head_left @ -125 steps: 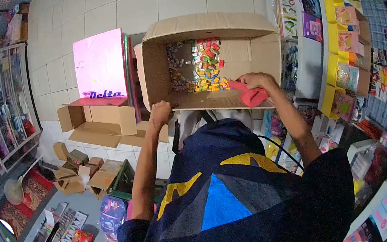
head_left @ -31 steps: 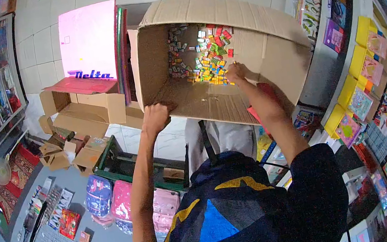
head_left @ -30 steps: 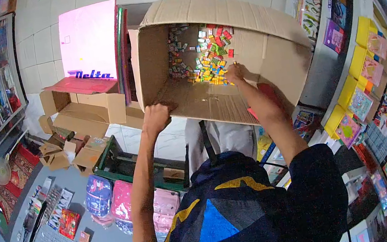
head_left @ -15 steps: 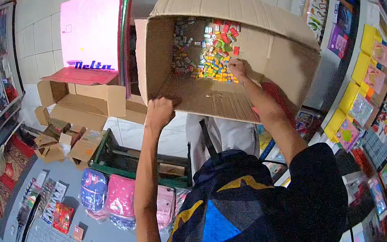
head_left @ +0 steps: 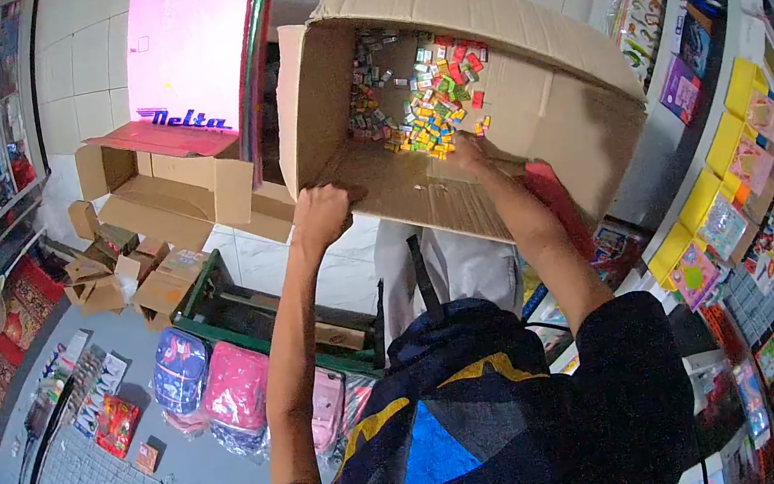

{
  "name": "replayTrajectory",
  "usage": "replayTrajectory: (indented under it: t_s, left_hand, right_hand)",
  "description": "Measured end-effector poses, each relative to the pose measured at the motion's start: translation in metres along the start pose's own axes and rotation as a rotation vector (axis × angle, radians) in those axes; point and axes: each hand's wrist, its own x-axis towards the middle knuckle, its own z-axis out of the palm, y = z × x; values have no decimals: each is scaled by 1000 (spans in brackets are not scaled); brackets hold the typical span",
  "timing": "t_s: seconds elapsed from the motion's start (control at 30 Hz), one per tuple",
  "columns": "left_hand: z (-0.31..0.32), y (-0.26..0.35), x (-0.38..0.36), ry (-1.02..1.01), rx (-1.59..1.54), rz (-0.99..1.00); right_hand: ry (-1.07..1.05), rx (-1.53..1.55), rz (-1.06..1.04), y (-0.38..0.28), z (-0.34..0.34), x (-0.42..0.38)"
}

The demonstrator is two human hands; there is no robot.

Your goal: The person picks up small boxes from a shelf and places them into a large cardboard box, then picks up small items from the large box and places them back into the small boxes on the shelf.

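Note:
A large cardboard box [head_left: 535, 87] lies tipped with its opening facing me. Loose inside it are many small colourful eraser-like blocks [head_left: 448, 80], in red, green, yellow, white and blue. My left hand [head_left: 322, 214] is closed around the box's lower left edge. Inside the box, my right hand [head_left: 468, 152] is at the near edge of the yellow blocks, its fingers curled; what they hold, if anything, is hidden. A red flat piece [head_left: 558, 200] shows beside my right forearm.
Pink "Delta" boards [head_left: 190, 55] stand behind an open smaller carton [head_left: 152, 193] on the left. A green crate [head_left: 246, 310] and wrapped backpacks [head_left: 238, 387] lie nearer. Yellow display boxes [head_left: 721, 143] line the right. Torn cartons [head_left: 114, 275] lie at far left.
My right hand has moved slightly left and toward me inside the box. Some yellow blocks near it have shifted. My left hand stays on the box edge.

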Motion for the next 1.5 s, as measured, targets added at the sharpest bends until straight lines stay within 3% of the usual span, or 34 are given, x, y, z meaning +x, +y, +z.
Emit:
replayTrajectory:
  t_s: [0.13, 0.27, 0.37, 0.4, 0.47, 0.57, 0.63, 0.73, 0.83, 0.9, 0.93, 0.97, 1.0, 1.1, 1.2, 1.23, 1.33, 1.37, 1.5]
  left_hand:
    - [3, 1, 1, 10, 6, 7]
    - [-5, 2, 0, 74, 26, 27]
    - [-1, 1, 0, 81, 51, 33]
    - [-2, 2, -1, 91, 53, 40]
    - [-12, 4, 2, -76, 28, 28]
    - [-39, 15, -3, -213, -98, 37]
    - [-65, 30, -2, -280, -209, -21]
    - [-49, 45, 4, 106, -434, 67]
    - [-36, 63, 32, 404, -1135, 65]
    - [-36, 71, 43, 431, -1341, 46]
    - [-38, 76, 45, 440, -1445, 37]
    - [-46, 83, 42, 453, -1587, -11]
    - [-51, 88, 39, 481, -1602, 2]
    - [-57, 95, 31, 532, -1609, 29]
    - [-59, 100, 26, 576, -1706, 79]
    - [-62, 105, 23, 583, -1791, 63]
    - [-72, 105, 13, 527, -1710, 119]
    - [-76, 103, 10, 462, -1647, 111]
    - [-86, 116, 2, 496, -1659, 253]
  right_hand:
    - [8, -38, 17, -12, -16, -11]
    - [-218, 96, 147, -12, -15, 6]
    - [-265, 35, 198, -18, -27, -1]
    - [-233, -4, 96, -9, -18, 5]
    - [-164, -82, -105, 33, 29, 32]
    - [-391, 78, -164, 7, -24, 22]
    - [-324, 387, -95, -24, -67, -6]
    - [-141, 561, -362, -45, -85, -12]
    - [-15, 684, -548, -123, -171, -83]
    - [86, 744, -673, -145, -187, -108]
    - [-36, 676, -606, -151, -198, -117]
    - [118, 573, -650, -159, -206, -129]
    - [274, 465, -690, -165, -214, -141]
    - [405, 406, -769, -169, -228, -167]
    - [325, 545, -754, -160, -225, -173]
    - [183, 559, -668, -157, -234, -179]
    - [547, 591, -767, -153, -231, -180]
    - [259, 875, -548, -153, -243, -193]
    - [335, 1185, -633, -145, -234, -185]
